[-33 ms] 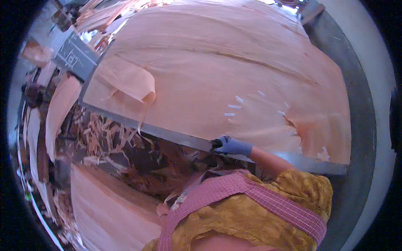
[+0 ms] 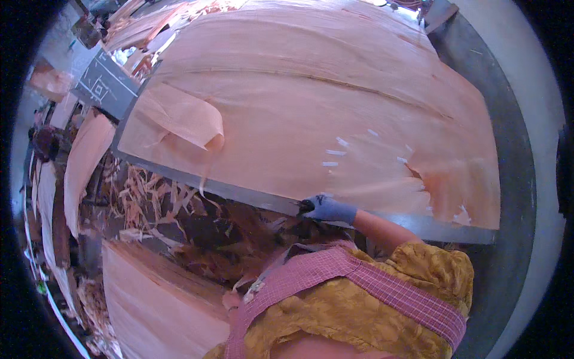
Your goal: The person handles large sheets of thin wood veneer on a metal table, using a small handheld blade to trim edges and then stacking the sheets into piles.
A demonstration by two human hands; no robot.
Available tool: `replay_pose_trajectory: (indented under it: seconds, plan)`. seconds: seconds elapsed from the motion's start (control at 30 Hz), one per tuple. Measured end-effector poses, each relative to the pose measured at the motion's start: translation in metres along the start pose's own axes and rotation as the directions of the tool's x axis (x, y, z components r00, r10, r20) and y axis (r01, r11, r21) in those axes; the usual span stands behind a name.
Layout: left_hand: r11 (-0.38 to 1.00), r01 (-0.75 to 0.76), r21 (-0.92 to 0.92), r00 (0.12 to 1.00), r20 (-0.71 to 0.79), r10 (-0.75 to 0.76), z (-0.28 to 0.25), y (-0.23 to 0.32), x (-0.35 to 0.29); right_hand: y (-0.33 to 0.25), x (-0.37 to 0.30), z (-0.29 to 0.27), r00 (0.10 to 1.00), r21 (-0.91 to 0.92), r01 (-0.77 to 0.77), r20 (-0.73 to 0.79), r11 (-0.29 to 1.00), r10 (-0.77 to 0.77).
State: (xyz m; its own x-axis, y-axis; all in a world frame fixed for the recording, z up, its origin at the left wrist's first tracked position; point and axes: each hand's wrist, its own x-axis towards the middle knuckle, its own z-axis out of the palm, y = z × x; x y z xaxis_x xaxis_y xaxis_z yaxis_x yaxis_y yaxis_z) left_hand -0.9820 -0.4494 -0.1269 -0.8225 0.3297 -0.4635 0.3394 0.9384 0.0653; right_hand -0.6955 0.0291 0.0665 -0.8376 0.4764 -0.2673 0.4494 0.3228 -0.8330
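A large sheet of pale orange wood veneer [image 2: 269, 125] covers most of the grey table [image 2: 251, 196]. At the table's front edge is my right hand [image 2: 329, 209], in a blue-grey glove with dark fingertips. Its fingers are closed around something small and dark that I cannot make out. Beside the apron, at lower left, my bare left hand [image 2: 230, 299] shows only in part, its fingers curled. A thin pale strip [image 2: 242, 281] rises next to them; whether they grip it is unclear. Short white tape pieces [image 2: 333, 152] fan out around a torn patch [image 2: 421, 179] of veneer.
A loose veneer piece [image 2: 191, 119] lies curled at the table's left, its tail over the edge. Scrap strips [image 2: 149, 197] pile up on the floor. A stack of veneer [image 2: 161, 305] stands at lower left, a grey panel [image 2: 104, 84] at far left.
My right hand has slid slightly left along the table's front edge. The view has shifted a little; the left hand stays in place beside the apron.
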Motion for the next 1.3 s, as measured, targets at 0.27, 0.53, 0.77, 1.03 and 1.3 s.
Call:
replay_pose_trajectory:
  seconds: [0.27, 0.53, 0.77, 1.03, 1.3]
  plan:
    - [0.96, -0.281, -0.003, 0.929, -0.254, 0.271, -0.155, -0.039, 0.173, -0.089, 0.102, 0.07, 0.999, 0.119, -0.027, 0.023, 0.992, 0.025]
    - [0.996, -0.086, 0.04, 0.983, -0.162, 0.091, -0.234, -0.019, 0.266, -0.124, 0.249, 0.094, 0.973, 0.269, 0.067, -0.231, 0.961, -0.003]
    - [0.994, 0.081, -0.074, 0.987, -0.13, -0.091, -0.277, -0.106, 0.354, -0.16, 0.458, 0.038, 0.794, -0.687, -0.228, -0.542, 0.69, -0.277]
    - [0.968, 0.168, -0.184, 0.986, 0.029, -0.165, -0.317, -0.174, 0.488, -0.214, 0.533, 0.008, 0.816, -0.331, -0.494, -0.495, 0.804, 0.297]
    - [0.943, -0.234, -0.239, 0.972, -0.048, 0.229, -0.464, -0.167, 0.764, -0.192, 0.597, 0.076, 0.645, -0.336, -0.68, -0.696, 0.652, 0.314]
